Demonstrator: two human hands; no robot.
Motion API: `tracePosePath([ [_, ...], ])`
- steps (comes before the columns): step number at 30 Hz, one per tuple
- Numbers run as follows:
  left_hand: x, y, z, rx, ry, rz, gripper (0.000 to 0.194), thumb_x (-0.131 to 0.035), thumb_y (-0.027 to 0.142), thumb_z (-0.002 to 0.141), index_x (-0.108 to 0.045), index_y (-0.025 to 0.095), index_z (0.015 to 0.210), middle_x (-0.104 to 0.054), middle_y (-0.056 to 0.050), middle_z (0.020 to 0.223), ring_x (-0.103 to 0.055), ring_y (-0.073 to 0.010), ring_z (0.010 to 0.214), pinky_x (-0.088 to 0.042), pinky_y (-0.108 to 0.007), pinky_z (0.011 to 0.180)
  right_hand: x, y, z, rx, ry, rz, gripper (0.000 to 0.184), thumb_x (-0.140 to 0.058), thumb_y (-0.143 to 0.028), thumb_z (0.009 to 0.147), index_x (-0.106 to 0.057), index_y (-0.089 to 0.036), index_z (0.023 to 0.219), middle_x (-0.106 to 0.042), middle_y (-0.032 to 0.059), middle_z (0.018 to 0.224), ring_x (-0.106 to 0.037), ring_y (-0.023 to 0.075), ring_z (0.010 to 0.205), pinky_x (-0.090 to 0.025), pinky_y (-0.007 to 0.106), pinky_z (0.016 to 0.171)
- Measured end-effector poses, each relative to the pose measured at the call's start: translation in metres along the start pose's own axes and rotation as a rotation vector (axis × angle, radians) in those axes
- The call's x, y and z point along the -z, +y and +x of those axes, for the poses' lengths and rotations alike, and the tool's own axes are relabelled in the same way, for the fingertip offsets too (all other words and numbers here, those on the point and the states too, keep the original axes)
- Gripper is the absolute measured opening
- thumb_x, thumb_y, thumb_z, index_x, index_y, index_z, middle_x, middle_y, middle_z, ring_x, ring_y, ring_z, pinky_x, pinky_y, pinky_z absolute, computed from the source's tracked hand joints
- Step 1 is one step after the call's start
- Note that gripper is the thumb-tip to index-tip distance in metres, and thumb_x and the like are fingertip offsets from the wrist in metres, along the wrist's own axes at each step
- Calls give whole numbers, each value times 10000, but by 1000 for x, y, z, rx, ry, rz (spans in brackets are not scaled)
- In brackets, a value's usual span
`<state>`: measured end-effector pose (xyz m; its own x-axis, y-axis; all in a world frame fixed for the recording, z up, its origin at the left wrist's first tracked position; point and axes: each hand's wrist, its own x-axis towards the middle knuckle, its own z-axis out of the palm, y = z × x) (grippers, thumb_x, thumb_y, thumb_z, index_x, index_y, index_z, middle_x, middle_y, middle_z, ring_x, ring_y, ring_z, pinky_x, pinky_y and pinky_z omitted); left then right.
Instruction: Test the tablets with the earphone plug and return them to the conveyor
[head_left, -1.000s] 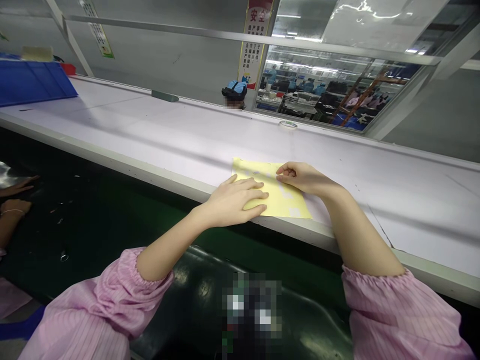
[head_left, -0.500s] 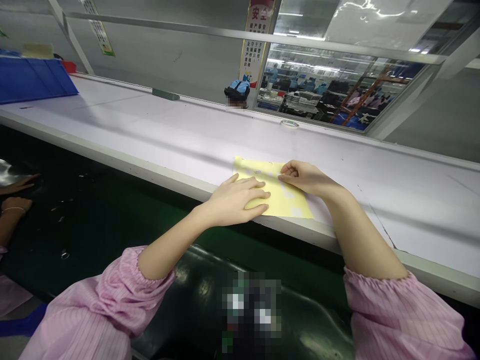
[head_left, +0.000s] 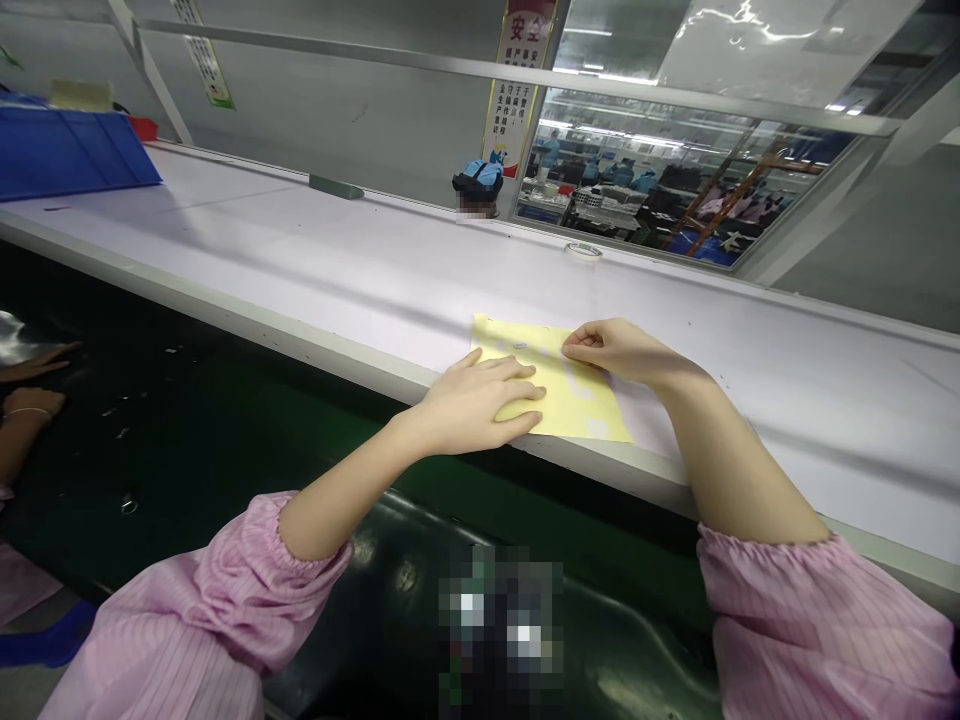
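White laminate counter [head_left: 315, 260] runs the whole width, far left to near right, w/ a pale front edge. Below it, nearer the camera, a dark green belt [head_left: 187, 430], shiny, a few small bits scattered on it. Far side: grey partition and a window [head_left: 660, 190] onto another work hall; red-and-white sign [head_left: 517, 70] on the post just left of it. Blue bin [head_left: 67, 155] sits far left on the counter. Pink striped sleeves at the bottom, both arms reaching fwd across the belt.

Now the yellow sheet [head_left: 577, 405], flat on the counter right at its near edge, centre-right of the scene, pale rectangular patches on it. Left hand [head_left: 476, 405] lies palm down on the sheet's left part, fingers spread and flat, pressing it to the counter. Right hand [head_left: 619, 350] is at the sheet's far edge, grip curled, thumb and fingertips pressed together on a small spot of the sheet; whether anything tiny is caught between them I cannot tell. A small white label [head_left: 519, 345] shows on the sheet betw. the two hands.

Smaller stuff: a tape roll [head_left: 583, 249] far back on the counter, well apart from the sheet. A grey block [head_left: 336, 187] further left along the far edge. Another person's hand [head_left: 34, 403] at the far left, over the belt.
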<state>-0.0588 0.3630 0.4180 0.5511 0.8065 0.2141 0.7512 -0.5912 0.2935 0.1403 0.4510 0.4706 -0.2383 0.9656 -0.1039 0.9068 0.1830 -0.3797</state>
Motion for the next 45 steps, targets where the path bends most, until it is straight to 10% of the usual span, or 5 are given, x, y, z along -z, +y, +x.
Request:
tracePosePath([
  [15,-1,0,0,-16,20,3,395,-377,454,957,-618,269,1208,-537,-20,1393,-525,-245,1234,-322,-474,1106,-15,-18,-3,-46,5,-435,168,-448,-150,930,-526,-200,790,-620,125,864,-571,277,751,-387,344,603],
  [28,-2,0,0,-34,45,54,391,-379,468,964,-623,272,1199,-555,-18,1378,-545,-242,1211,-369,-443,1060,-19,6,1,-53,188,-80,175,-484,-300,946,-592,-193,1032,-637,90,984,-586,263,864,-457,348,749],
  [36,-34,10,-23,-232,305,277,359,-340,356,1009,-591,232,1234,-607,-82,1329,-520,-273,1272,-329,-525,1102,-28,10,1,178,114,74,305,-638,-465,859,-656,-232,1054,-548,82,1256,-466,284,1216,-379,381,1016],
  [45,-70,21,-49,-506,680,192,258,-470,67,928,-611,190,1106,-690,-65,1192,-592,-185,1186,-211,-539,1183,-26,-3,-40,277,-32,196,388,-673,-472,783,-627,-179,1034,-627,99,1106,-582,281,994,-469,353,807],
])
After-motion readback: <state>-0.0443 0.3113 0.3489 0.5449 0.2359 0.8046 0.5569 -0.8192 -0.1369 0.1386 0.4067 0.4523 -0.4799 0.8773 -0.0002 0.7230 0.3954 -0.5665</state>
